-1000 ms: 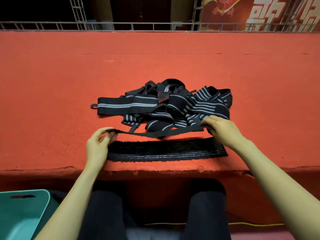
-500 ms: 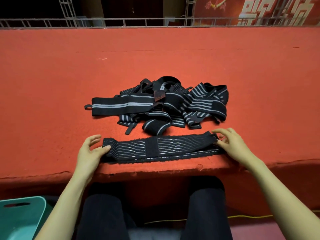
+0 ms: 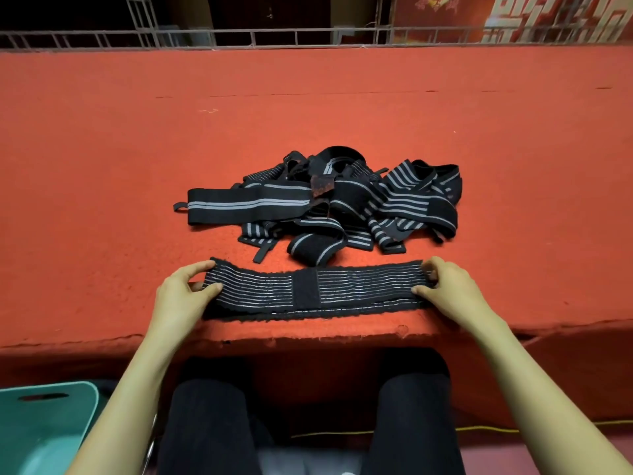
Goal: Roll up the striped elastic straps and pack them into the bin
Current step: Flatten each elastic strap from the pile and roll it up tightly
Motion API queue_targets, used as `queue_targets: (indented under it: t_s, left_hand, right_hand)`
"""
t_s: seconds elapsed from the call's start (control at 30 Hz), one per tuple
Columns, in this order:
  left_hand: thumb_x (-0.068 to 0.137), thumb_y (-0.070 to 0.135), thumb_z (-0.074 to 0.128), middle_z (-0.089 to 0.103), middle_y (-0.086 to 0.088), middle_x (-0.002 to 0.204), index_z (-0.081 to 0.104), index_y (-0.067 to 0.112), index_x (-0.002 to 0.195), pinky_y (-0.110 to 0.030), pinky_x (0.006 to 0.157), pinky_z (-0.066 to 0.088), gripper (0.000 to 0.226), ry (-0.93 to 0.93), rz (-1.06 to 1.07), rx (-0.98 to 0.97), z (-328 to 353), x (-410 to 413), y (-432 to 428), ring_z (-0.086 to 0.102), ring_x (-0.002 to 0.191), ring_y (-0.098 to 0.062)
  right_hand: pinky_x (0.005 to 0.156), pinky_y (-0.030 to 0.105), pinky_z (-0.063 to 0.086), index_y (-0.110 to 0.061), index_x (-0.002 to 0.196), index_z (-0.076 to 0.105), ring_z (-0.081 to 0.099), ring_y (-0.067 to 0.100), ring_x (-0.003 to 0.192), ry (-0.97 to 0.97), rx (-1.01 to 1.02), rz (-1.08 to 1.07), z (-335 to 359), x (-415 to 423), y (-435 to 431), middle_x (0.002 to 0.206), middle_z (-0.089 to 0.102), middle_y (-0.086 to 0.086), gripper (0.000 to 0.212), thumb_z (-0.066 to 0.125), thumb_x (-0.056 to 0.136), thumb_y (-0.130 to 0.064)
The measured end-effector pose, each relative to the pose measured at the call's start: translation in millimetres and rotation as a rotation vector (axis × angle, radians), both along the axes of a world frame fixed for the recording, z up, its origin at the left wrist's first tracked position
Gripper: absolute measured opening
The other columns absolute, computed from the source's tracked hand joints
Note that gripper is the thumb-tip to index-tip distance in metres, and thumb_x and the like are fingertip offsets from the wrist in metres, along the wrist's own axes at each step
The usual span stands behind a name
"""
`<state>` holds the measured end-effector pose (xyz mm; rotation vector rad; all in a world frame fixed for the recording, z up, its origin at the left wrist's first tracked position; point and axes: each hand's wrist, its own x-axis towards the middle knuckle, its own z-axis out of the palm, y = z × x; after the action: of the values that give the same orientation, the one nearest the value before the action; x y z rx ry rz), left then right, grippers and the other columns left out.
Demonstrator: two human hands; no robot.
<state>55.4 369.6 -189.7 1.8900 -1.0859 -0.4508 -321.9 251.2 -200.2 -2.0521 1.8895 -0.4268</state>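
Your left grip (image 3: 181,296) and right grip (image 3: 445,289) each pinch one end of the flat black strap (image 3: 308,289), thin grey stripes; banner (image 3: 548,18) text unreadable.

Tabletop (image 3: 102,166) wearing rough matt red felt; straps (image 3: 308,289) showing ribbed woven elastic; bin (image 3: 37,437) looking smooth teal plastic.
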Motion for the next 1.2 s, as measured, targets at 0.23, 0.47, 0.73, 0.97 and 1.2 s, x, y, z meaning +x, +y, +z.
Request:
queue_targets:
  t_s: [0.23, 0.47, 0.73, 0.97, 1.2]
  left_hand:
    - [0.081, 0.001, 0.067, 0.066, -0.007, 0.112, 0.064, 0.024, 0.115, -0.035, 0.088, 0.049, 0.041, 0.031, 0.017, -0.205, 3, -7, -1, 0.064, 0.095, -0.023]
    - [0.081, 0.002, 0.067, 0.067, -0.008, 0.107, 0.064, 0.024, 0.115, -0.035, 0.088, 0.05, 0.04, 0.069, 0.033, -0.23, 4, -9, -8, 0.064, 0.092, -0.021]
    - [0.082, 0.002, 0.067, 0.068, -0.014, 0.096, 0.066, 0.015, 0.115, -0.032, 0.081, 0.045, 0.036, -0.023, 0.0, -0.012, -15, -20, -3, 0.063, 0.085, -0.024]
    - [0.084, -0.002, 0.062, 0.061, -0.016, 0.114, 0.062, 0.007, 0.121, -0.031, 0.089, 0.039, 0.039, -0.214, -0.01, 0.028, -25, -23, -3, 0.051, 0.086, -0.018]
    - [0.085, 0.001, 0.062, 0.061, -0.014, 0.114, 0.062, 0.009, 0.121, -0.03, 0.089, 0.04, 0.037, -0.212, -0.013, 0.034, -27, -22, -1, 0.053, 0.088, -0.018]
  right_hand:
    - [0.081, 0.04, 0.041, -0.008, 0.129, 0.036, 0.056, 0.039, 0.11, 0.069, 0.037, -0.058, 8, 12, 0, 0.118, 0.061, 0.02, 0.057, 0.069, 0.084, -0.018]
    - [0.085, 0.045, 0.04, -0.018, 0.14, 0.034, 0.054, 0.038, 0.107, -0.117, -0.202, -0.082, 12, 7, 6, 0.114, 0.055, 0.017, 0.054, 0.055, 0.091, -0.007]
    - [0.077, 0.04, 0.036, -0.008, 0.133, 0.038, 0.054, 0.04, 0.107, -0.059, -0.084, -0.167, 4, -13, 9, 0.111, 0.06, 0.022, 0.046, 0.057, 0.091, -0.009]
    - [0.079, 0.04, 0.043, -0.013, 0.124, 0.048, 0.056, 0.036, 0.106, -0.045, -0.024, -0.218, -8, -14, 11, 0.108, 0.064, 0.015, 0.037, 0.059, 0.088, -0.015]
    - [0.096, 0.045, 0.036, -0.003, 0.122, 0.054, 0.041, 0.039, 0.114, 0.105, -0.215, -0.135, -12, 1, 16, 0.119, 0.05, 0.02, 0.038, 0.058, 0.084, -0.007]
